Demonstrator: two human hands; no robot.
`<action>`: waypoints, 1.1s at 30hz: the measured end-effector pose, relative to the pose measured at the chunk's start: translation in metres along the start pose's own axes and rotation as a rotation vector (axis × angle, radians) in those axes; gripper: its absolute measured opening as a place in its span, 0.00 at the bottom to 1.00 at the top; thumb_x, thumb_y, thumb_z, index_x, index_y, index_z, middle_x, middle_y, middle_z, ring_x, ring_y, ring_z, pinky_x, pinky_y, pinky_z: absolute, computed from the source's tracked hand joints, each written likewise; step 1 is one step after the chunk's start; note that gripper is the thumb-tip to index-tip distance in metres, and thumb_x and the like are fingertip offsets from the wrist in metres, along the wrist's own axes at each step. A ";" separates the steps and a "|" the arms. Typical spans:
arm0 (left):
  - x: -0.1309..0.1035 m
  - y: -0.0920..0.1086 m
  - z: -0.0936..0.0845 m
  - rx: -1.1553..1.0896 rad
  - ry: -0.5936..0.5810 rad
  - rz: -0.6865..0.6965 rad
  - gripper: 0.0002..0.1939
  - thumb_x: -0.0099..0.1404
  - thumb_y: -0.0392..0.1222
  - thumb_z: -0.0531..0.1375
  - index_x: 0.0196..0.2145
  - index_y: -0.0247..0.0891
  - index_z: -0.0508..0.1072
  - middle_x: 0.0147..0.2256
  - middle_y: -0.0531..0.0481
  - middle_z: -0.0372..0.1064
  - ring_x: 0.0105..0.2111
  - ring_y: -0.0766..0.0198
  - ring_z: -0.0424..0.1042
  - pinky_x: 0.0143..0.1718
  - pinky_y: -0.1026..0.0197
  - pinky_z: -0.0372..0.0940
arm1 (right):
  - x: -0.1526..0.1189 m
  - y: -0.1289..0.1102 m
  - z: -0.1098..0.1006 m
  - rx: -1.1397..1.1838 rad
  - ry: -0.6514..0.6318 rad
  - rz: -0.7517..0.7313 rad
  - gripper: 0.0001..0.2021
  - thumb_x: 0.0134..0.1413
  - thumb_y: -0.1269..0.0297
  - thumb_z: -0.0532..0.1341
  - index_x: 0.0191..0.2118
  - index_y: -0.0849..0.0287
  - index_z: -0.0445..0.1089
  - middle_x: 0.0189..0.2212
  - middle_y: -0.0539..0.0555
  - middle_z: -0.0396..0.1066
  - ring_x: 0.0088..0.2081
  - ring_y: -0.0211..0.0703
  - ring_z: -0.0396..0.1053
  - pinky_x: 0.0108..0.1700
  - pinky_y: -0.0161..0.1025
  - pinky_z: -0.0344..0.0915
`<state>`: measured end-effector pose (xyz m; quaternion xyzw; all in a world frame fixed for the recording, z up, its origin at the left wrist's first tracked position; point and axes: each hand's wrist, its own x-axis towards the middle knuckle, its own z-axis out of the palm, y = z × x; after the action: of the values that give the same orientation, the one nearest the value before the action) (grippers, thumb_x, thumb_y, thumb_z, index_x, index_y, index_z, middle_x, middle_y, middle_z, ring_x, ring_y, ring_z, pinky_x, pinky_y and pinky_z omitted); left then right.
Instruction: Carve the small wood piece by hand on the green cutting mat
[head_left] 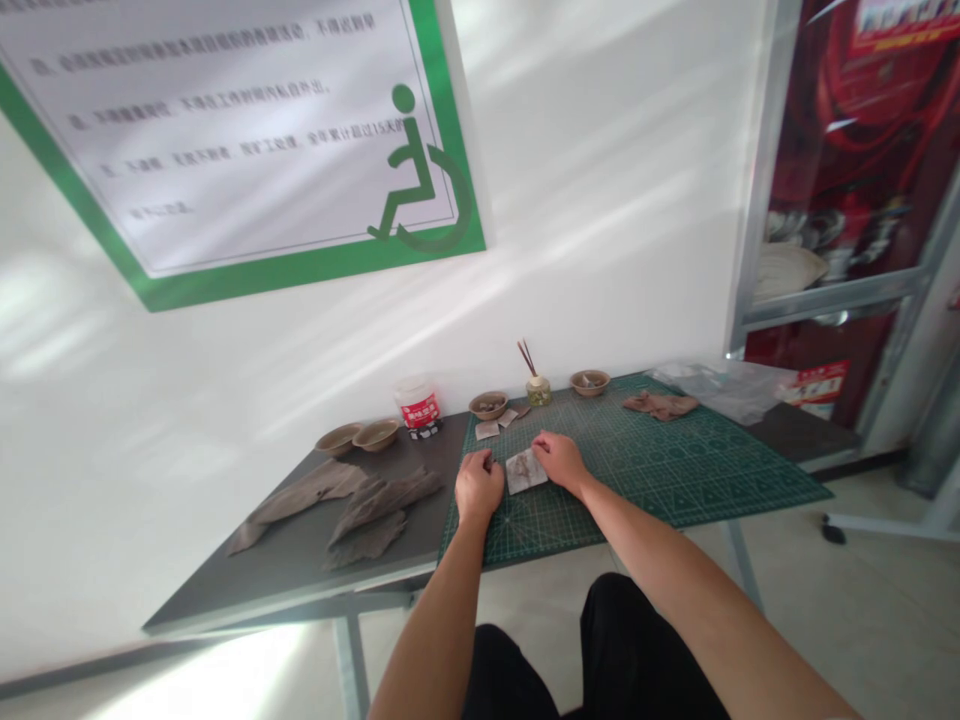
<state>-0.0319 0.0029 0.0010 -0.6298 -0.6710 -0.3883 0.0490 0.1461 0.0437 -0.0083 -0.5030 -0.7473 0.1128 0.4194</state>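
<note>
A small white square (pixel 526 470) with a brownish, branch-like pattern lies flat on the green cutting mat (pixel 645 470). Just left of it rests my left hand (pixel 480 487), its fingers curled in; whatever they may hold is hidden. My right hand (pixel 561 460) is at the square's upper right edge, thumb and fingers pinched together. Anything between those fingertips is too small to make out. Beyond the hands, several small pale square pieces (pixel 487 430) lie in front of a brown bowl (pixel 489 405) holding small bits.
Grey-brown, bark-like pieces (pixel 386 505) and two shallow bowls (pixel 376 434) occupy the dark table's left. Along the wall stand a red-labelled jar (pixel 418 408), a glass bottle with sticks (pixel 538 391) and another bowl (pixel 589 382). A crumpled brown cloth (pixel 660 404) and clear plastic (pixel 739 385) lie right.
</note>
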 end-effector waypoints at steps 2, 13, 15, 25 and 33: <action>0.001 0.000 0.001 -0.033 -0.005 0.037 0.16 0.58 0.39 0.52 0.43 0.38 0.72 0.40 0.47 0.71 0.41 0.62 0.69 0.46 0.63 0.63 | 0.000 -0.001 -0.001 -0.042 0.029 0.000 0.11 0.57 0.65 0.52 0.36 0.54 0.72 0.36 0.51 0.74 0.50 0.41 0.65 0.51 0.38 0.54; 0.002 -0.008 0.008 -0.160 -0.023 0.157 0.15 0.58 0.39 0.54 0.43 0.36 0.71 0.40 0.46 0.70 0.40 0.61 0.70 0.43 0.60 0.66 | -0.002 -0.004 0.002 -0.183 -0.112 -0.057 0.12 0.58 0.64 0.51 0.39 0.56 0.72 0.43 0.55 0.72 0.56 0.44 0.58 0.56 0.43 0.47; 0.003 -0.009 0.009 -0.174 -0.009 0.192 0.14 0.57 0.38 0.55 0.42 0.36 0.71 0.39 0.46 0.71 0.39 0.62 0.70 0.43 0.60 0.66 | -0.002 -0.004 0.004 -0.210 -0.138 -0.057 0.12 0.58 0.63 0.51 0.40 0.56 0.71 0.44 0.55 0.71 0.57 0.44 0.57 0.56 0.44 0.45; -0.003 -0.004 0.005 -0.065 -0.121 0.300 0.16 0.59 0.38 0.54 0.45 0.39 0.70 0.44 0.49 0.69 0.44 0.64 0.68 0.46 0.62 0.64 | -0.005 -0.006 0.008 -0.287 -0.172 -0.081 0.15 0.58 0.63 0.49 0.41 0.56 0.72 0.44 0.57 0.72 0.57 0.44 0.57 0.58 0.47 0.42; -0.005 0.001 0.005 0.026 -0.232 0.430 0.17 0.61 0.37 0.52 0.47 0.42 0.70 0.47 0.50 0.69 0.48 0.64 0.65 0.50 0.62 0.61 | -0.004 -0.005 0.008 -0.272 -0.204 -0.105 0.17 0.59 0.64 0.47 0.45 0.56 0.70 0.48 0.57 0.70 0.57 0.45 0.56 0.58 0.48 0.43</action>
<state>-0.0277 0.0012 -0.0045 -0.7978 -0.5276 -0.2852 0.0614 0.1378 0.0403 -0.0124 -0.5013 -0.8196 0.0392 0.2746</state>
